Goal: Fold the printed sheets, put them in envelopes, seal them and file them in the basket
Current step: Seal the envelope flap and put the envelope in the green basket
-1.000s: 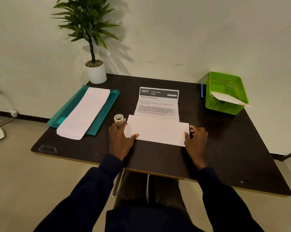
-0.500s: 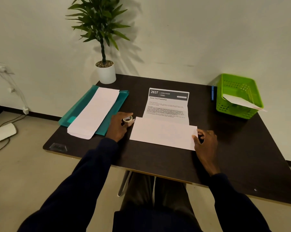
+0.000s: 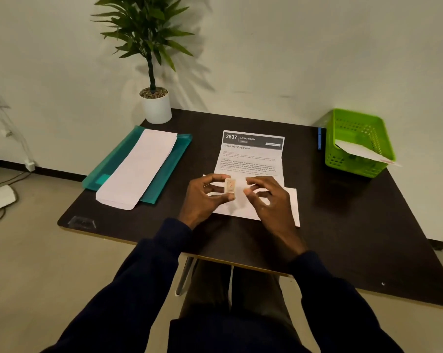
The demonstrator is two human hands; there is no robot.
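Desk [image 3: 368, 238]: dark top, carried everything listed
Teal folder [image 3: 105, 178]: left edge, under a white stack [image 3: 139, 171] kept in reach
Green basket [image 3: 342, 159]: far right corner; held one filed envelope [image 3: 360, 151], tip over the rim
Envelope [image 3: 289, 202]: middle, toward front edge, flat, likely awaiting its seal
Left hand [image 3: 202, 200]: pinched tape roll [image 3: 230, 186] above envelope
Right hand [image 3: 271, 202]: fingers curled beside roll; grip could not be told

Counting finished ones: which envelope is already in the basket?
The envelope leaning in the green basket, corner over its rim. A second envelope lies flat at the printed sheet's near end; the stack lies on the teal folder.
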